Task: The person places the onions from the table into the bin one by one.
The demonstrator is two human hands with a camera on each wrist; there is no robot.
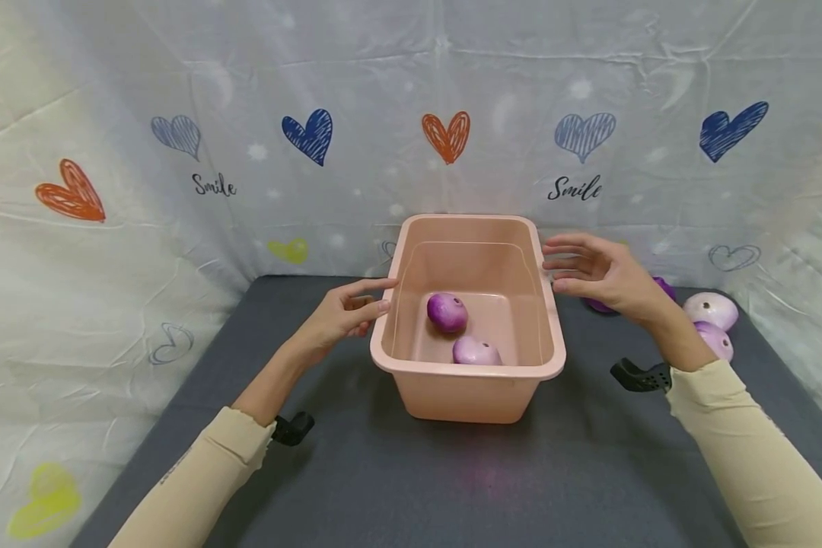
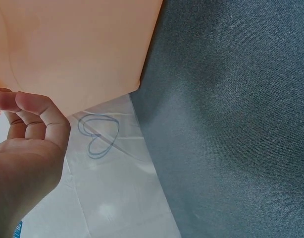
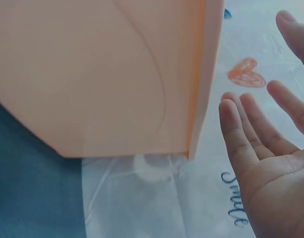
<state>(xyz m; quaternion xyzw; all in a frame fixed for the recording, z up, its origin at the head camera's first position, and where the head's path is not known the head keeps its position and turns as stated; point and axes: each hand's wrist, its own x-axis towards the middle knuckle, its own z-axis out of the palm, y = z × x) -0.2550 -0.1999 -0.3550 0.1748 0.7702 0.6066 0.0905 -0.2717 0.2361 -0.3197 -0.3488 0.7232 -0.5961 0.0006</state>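
1. Centre of the dark grey table sits a pink plastic tub, upright, its open top facing the head camera.

2. Left hand is at the tub's left rim — fingers loosely curled, thumb stretched toward the lip and apparently touching it. From the left wrist camera the curled fingers sit just under the tub's outer wall, holding nothing.

3. Right hand hovers just beside the tub's right rim, palm turned toward it, fingers spread and straight — no grip at all. The right wrist view confirms it: open fingers near the tub's edge, with a visible gap between them.

4. Inside the tub, two purple onions: a darker one near the middle of the floor and a paler one closer to the front wall, lying near each other.

5. Out on the table to the right, more onions: a dark purple one mostly hidden behind the right hand, a whitish one and a pale lilac one just beside the right forearm.

6. Cream sleeves cover both forearms, each with a black wrist mount.

7. Behind it all, a white cloth backdrop printed with hearts and the word "Smile".
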